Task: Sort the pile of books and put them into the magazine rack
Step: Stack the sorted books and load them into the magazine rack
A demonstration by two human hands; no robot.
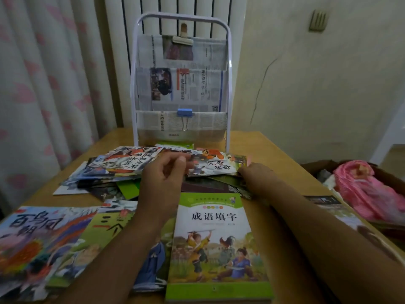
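At frame centre, the left hand (166, 172) and right hand (255, 172) are each pinching an edge of a thin picture book (215, 165) above the pile of books (114, 172) on the tabletop (282, 172); the magazine rack (182, 84) is standing behind.

Both hands, left hand (166, 172) and right hand (255, 172), grip a picture book (215, 164) above the scattered pile (114, 172), before the magazine rack (182, 84).
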